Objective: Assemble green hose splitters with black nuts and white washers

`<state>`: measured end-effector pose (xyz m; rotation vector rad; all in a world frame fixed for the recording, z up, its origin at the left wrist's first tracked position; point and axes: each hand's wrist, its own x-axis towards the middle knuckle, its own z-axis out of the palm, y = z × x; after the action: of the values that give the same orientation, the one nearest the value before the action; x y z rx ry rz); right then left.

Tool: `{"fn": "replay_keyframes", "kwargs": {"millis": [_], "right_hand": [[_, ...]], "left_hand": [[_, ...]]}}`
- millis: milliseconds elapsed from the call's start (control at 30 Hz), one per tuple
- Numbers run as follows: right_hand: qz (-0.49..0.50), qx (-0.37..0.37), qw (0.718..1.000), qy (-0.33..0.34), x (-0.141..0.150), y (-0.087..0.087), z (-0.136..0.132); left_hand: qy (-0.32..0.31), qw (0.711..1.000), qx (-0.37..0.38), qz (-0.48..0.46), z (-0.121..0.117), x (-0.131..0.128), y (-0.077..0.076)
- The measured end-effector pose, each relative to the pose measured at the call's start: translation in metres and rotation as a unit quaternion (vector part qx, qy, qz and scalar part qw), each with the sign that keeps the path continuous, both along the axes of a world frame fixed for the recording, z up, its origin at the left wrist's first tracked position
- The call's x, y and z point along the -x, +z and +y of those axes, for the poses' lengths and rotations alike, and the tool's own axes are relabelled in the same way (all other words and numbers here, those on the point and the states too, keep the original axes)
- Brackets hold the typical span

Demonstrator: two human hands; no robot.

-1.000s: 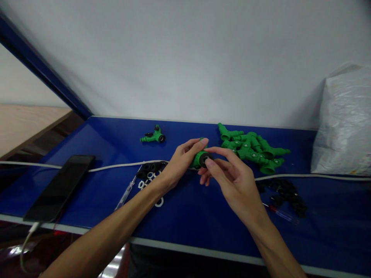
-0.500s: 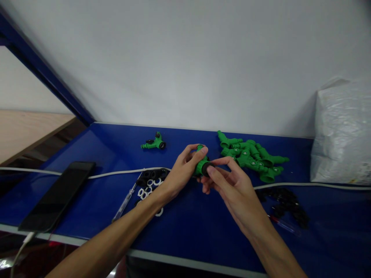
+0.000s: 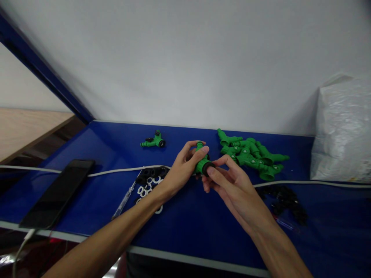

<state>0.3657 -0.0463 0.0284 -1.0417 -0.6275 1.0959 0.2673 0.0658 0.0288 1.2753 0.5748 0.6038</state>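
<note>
Over the middle of the blue table, my left hand [image 3: 185,164] is closed around a green plastic hose splitter [image 3: 200,166]. At the splitter's near right end is a black ring [image 3: 208,167]. My right hand [image 3: 227,179] pinches that ring between thumb and fingers; the fingertips behind it are partly hidden. Left of my left wrist lie several white rings [image 3: 144,189] and several black rings [image 3: 150,172]. Another green splitter with black fittings [image 3: 155,140] rests farther back on the left. A pile of green splitters [image 3: 251,154] lies beyond my right hand.
A clear-handled screwdriver [image 3: 124,202] and a black phone [image 3: 59,193] lie at left. A white cable [image 3: 111,172] crosses the table. Black small parts [image 3: 290,204] and a second screwdriver [image 3: 285,224] are at right. A wrapped white bag [image 3: 342,133] stands by the wall.
Both hands stay on the splitter in nearly the same place. The black ring has tilted slightly, and the camera view has shifted a little.
</note>
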Motion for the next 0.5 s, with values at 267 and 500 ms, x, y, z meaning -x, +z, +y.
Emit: {"fn": "replay_keyframes", "kwargs": {"millis": [267,500], "right_hand": [[-0.026,0.007,1.0,0.001,-0.0006,0.0016,-0.0013],[-0.038,0.013,0.999,-0.003,0.0001,-0.0021,0.0011]], "left_hand": [[0.014,1.0,-0.011,-0.008,-0.0005,0.0008,-0.0029],[0.01,1.0,-0.02,0.001,0.003,0.0012,-0.0017]]}}
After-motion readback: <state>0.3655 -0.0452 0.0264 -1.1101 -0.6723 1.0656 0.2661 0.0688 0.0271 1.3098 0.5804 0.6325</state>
